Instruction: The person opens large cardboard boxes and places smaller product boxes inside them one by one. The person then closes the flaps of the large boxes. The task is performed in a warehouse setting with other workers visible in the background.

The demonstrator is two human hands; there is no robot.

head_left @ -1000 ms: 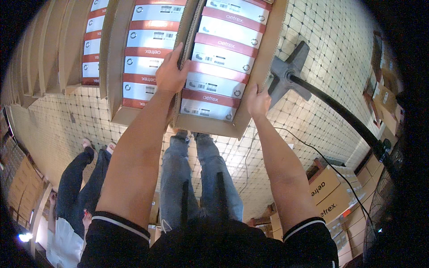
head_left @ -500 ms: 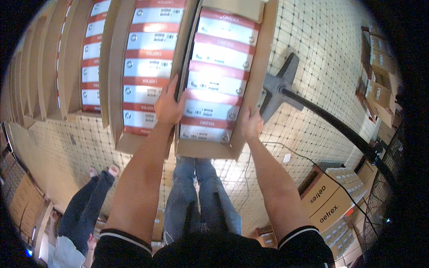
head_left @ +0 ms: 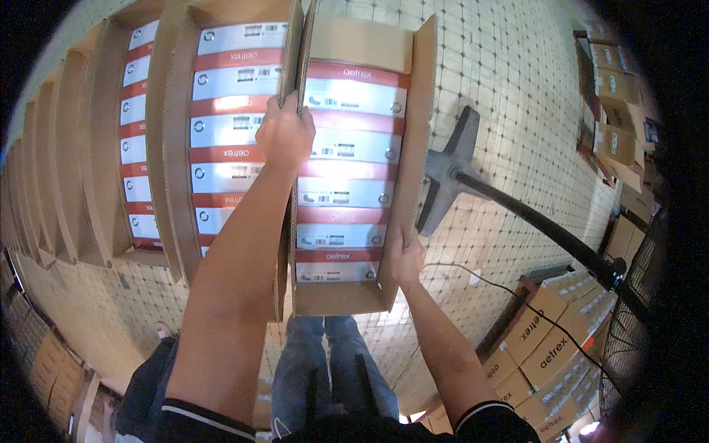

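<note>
A long open cardboard box (head_left: 340,298) lies in front of me, holding a row of white and red shoeboxes (head_left: 338,193). My left hand (head_left: 286,134) is closed over the top edge of its left wall, where it meets the neighbouring box's wall; whether the fingers take in both walls is hidden. On the right wall, nearer to me, my right hand (head_left: 408,260) is closed with its fingers round the outside. At the far end, a bare brown cardboard panel (head_left: 358,43) shows beyond the shoeboxes.
More open boxes of shoeboxes (head_left: 138,151) stand side by side to the left. Right of my box, a grey stand base (head_left: 447,171) with a black pole (head_left: 532,220) sits on the tiled floor. A cable and stacked cartons (head_left: 550,340) lie farther right. Someone's dark-clothed leg (head_left: 151,376) shows lower left.
The boxes have shifted toward me in the view, uncovering more of the far panel. My left hand has slid farther along the wall; my right hand sits lower in the picture.
</note>
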